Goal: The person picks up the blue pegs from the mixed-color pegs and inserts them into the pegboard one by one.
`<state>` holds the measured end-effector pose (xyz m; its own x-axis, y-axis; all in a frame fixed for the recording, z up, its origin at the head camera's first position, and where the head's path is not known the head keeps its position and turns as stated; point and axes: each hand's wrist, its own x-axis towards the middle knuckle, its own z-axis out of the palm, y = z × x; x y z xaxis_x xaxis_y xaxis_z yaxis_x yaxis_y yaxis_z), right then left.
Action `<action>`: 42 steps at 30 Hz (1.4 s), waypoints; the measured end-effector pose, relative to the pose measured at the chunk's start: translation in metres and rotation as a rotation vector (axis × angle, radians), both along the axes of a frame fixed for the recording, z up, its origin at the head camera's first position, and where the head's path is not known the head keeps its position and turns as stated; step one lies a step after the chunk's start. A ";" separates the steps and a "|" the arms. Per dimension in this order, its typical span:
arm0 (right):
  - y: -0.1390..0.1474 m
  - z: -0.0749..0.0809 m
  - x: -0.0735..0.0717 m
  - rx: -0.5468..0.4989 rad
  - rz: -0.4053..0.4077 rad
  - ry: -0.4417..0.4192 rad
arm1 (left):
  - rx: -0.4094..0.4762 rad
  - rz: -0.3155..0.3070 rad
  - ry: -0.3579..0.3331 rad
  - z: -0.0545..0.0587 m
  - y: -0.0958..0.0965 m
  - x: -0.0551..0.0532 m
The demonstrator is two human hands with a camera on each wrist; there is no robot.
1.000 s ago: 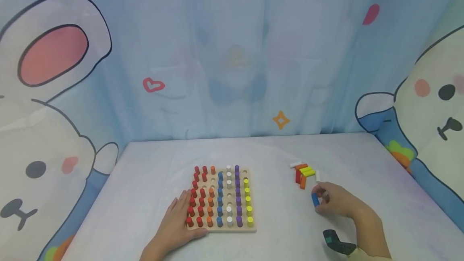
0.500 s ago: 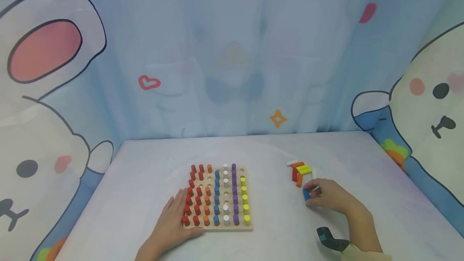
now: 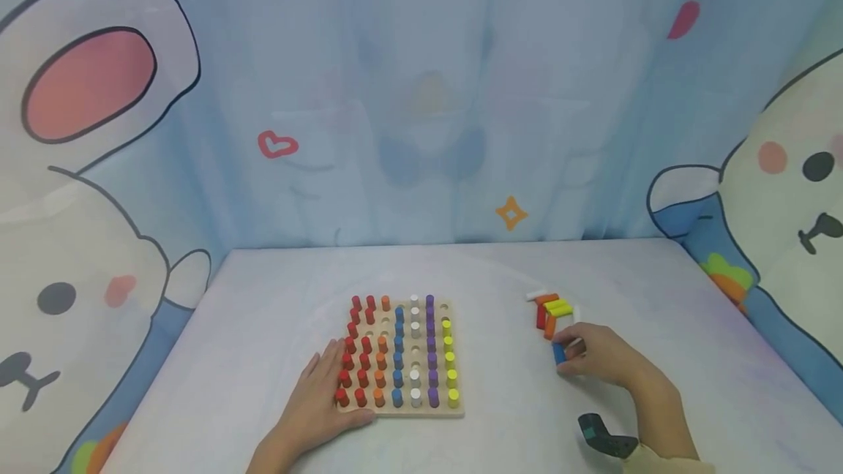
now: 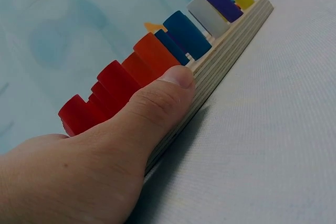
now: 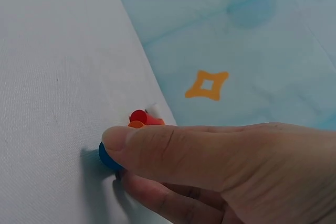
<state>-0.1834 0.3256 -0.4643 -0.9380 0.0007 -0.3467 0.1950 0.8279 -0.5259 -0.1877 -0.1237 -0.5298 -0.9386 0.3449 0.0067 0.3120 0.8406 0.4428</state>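
In the head view a wooden pegboard point(image 3: 424, 413) stands on the table, with rows of red, orange, blue, white, purple and yellow pegs in its holes. My left hand point(image 3: 315, 397) rests along its left side, fingers extended. The left wrist view shows the thumb point(image 4: 157, 98) lying against the board's near edge point(image 4: 236, 45). To the right of the board, my right hand point(image 3: 602, 357) pinches a blue peg point(image 3: 559, 353) between thumb and fingers, low over the table. Seen from the right wrist, the thumb covers part of that blue peg point(image 5: 106, 157).
Just beyond my right hand lies a small pile of loose pegs: yellow pegs point(image 3: 558, 308), a red peg point(image 3: 541, 317), an orange peg point(image 3: 549, 326) and white ones. A dark device point(image 3: 606, 439) sits by the right wrist. A printed curtain point(image 3: 421, 93) hangs behind the table.
My right hand has moved a little left with the blue peg, closer to the loose pegs. My left hand stays at the pegboard. The head view has shifted slightly.
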 end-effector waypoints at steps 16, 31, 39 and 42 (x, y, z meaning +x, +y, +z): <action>-0.007 -0.004 -0.005 0.024 0.031 0.082 | -0.002 0.011 -0.025 0.001 0.000 -0.001; -0.014 -0.008 -0.010 0.010 0.041 0.161 | -0.004 0.002 -0.009 0.001 0.001 -0.001; -0.022 -0.011 -0.011 -0.026 0.013 0.200 | -0.002 0.000 -0.008 0.000 0.001 -0.001; -0.026 -0.011 -0.012 -0.042 0.017 0.233 | -0.006 0.001 -0.009 0.000 0.001 -0.001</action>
<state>-0.1957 0.2995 -0.4753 -0.9924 -0.0259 -0.1202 0.0503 0.8067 -0.5889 -0.1892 -0.1224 -0.5299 -0.9391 0.3435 -0.0040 0.3067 0.8436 0.4408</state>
